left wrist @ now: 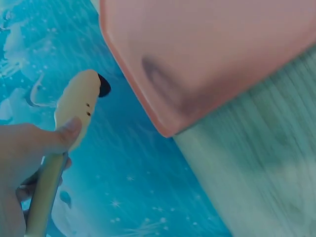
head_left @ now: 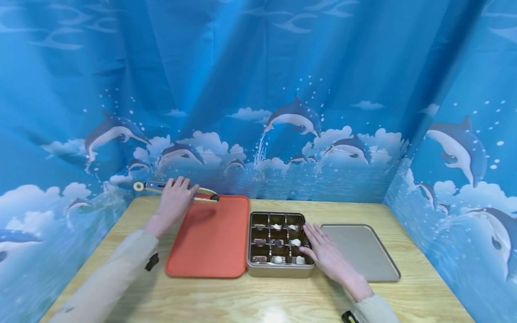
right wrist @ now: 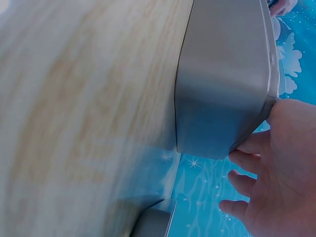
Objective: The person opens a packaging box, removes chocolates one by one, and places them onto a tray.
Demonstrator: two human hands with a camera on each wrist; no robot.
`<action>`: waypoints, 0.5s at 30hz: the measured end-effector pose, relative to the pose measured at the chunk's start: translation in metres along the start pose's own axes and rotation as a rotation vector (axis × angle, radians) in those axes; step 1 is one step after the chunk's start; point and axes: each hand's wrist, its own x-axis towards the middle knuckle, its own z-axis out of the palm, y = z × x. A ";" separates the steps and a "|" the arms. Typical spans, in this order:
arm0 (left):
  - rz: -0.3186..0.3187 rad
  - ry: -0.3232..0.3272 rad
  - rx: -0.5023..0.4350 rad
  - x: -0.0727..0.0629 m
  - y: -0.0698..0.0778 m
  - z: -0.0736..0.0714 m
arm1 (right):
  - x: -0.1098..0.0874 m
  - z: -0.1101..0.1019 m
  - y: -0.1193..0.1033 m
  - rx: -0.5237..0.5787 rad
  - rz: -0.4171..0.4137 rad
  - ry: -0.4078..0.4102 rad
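My left hand (head_left: 176, 197) holds a pair of tongs (head_left: 207, 194) with cream, wavy-edged ends and a ring at the handle's back. They hang above the far left corner of an orange tray (head_left: 214, 242). A dark bit shows at their tip; whether it is part of the tongs or a held piece I cannot tell. My right hand (head_left: 329, 258) rests with extended fingers along the right rim of a metal box (head_left: 278, 271). Its dark divided insert holds small white pieces (head_left: 296, 242) and brown pieces (head_left: 260, 259). In the right wrist view the fingers reach past the box corner (right wrist: 222, 98).
A flat grey-gold lid or tray (head_left: 363, 251) lies to the right of the box, partly behind my right hand. The wooden table (head_left: 210, 300) meets a blue dolphin-print curtain (head_left: 258, 112) at the back and sides.
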 end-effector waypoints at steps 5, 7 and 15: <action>-0.024 -0.063 0.035 -0.002 -0.008 0.010 | -0.001 0.000 0.002 -0.022 0.006 0.001; -0.028 -0.088 0.047 -0.002 -0.009 0.014 | 0.000 0.001 0.002 -0.025 0.010 -0.003; -0.067 -0.164 0.041 0.001 -0.008 0.027 | 0.001 0.002 0.002 -0.013 0.020 -0.014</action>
